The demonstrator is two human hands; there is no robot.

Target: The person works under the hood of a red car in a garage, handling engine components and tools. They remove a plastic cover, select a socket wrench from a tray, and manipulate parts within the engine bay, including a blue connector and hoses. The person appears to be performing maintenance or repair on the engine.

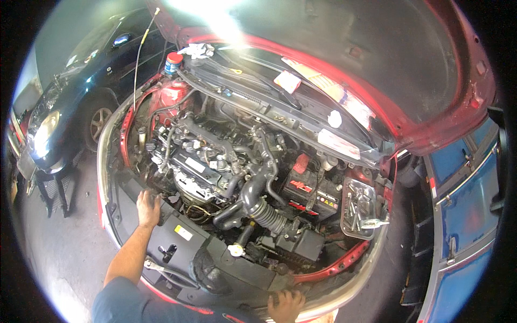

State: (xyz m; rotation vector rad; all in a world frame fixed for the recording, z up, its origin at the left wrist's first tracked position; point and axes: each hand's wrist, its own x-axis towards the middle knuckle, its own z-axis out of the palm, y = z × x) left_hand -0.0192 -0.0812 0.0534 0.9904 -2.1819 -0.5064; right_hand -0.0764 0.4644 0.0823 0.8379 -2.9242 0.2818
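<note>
My left hand [148,209] rests on the black plastic cover [186,255] along the front of a red car's engine bay, fingers and thumb apart near the cover's inner edge. Lower right, my right hand [285,306] leans on the car's front edge with its fingers spread. Nothing shows in either hand, though the left fingertips are hard to make out. Beyond the left hand lies the engine [196,167]. A ribbed air intake hose [267,215] runs to a black box [301,242]. The coolant cap [236,250] sits between the hands.
A clear tray [360,232] of sockets and metal parts sits right of the battery [309,191]. A red-lidded blue can [173,63] and crumpled rags [198,51] are at the back left. The raised hood [377,48] hangs overhead; a dark car [81,102] stands left, blue panels [468,199] right.
</note>
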